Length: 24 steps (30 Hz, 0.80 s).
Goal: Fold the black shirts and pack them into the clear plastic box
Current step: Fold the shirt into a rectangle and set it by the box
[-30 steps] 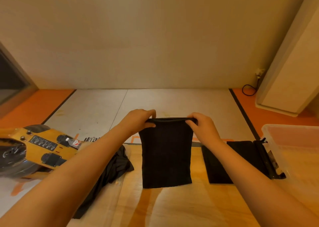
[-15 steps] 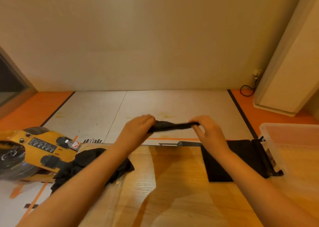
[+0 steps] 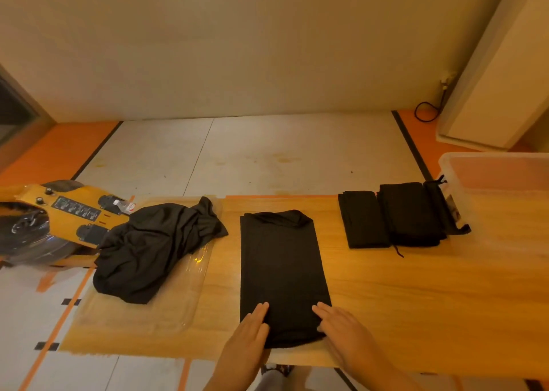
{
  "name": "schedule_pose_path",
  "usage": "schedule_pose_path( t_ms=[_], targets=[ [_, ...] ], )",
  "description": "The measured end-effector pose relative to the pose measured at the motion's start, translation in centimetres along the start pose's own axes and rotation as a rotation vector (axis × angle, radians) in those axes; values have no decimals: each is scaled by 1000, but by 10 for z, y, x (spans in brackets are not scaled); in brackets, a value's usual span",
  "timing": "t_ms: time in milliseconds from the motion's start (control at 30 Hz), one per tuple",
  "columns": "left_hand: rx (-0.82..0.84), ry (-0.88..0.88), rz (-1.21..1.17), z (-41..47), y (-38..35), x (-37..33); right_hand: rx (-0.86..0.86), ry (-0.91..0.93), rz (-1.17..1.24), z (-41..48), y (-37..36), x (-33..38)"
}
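A black shirt [image 3: 282, 268], folded into a long rectangle, lies flat in the middle of the wooden table [image 3: 416, 295]. My left hand [image 3: 248, 335] and my right hand [image 3: 344, 331] rest flat on its near end with straight fingers. Two folded black shirts [image 3: 392, 216] lie side by side at the back right, next to the clear plastic box [image 3: 502, 200]. An unfolded black shirt [image 3: 151, 245] is crumpled in a heap on the left, lying on a clear plastic lid [image 3: 178, 301].
A yellow machine [image 3: 50, 215] with black controls sits at the left beyond the table's edge. Behind the table lies grey floor with orange borders. A white cabinet [image 3: 499, 72] and a black cable [image 3: 426, 111] stand at the back right.
The shirt that both hands held up in the air by its top edge now lies flat on the table. Both hands have let go and rest on its near end.
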<state>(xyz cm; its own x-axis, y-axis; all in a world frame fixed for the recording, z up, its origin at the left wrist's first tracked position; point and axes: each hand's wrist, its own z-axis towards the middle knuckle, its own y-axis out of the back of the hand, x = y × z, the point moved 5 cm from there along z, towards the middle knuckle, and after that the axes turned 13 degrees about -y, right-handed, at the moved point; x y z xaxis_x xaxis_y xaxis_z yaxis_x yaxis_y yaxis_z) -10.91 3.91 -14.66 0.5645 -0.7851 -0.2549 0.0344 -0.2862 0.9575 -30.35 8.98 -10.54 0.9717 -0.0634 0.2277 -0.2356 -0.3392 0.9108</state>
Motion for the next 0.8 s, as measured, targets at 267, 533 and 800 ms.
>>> schedule_pose_path(
  t_ms=[267, 533, 800],
  targets=[
    [-205, -66, -37, -36, 6, -8, -95, -22, 82, -29, -24, -2],
    [-211, 61, -35, 35, 43, 28, -149, -135, 60, 46, 21, 32],
    [-98, 122, -7, 90, 40, 70, -114, -276, -58, 119, 12, 36]
  ],
)
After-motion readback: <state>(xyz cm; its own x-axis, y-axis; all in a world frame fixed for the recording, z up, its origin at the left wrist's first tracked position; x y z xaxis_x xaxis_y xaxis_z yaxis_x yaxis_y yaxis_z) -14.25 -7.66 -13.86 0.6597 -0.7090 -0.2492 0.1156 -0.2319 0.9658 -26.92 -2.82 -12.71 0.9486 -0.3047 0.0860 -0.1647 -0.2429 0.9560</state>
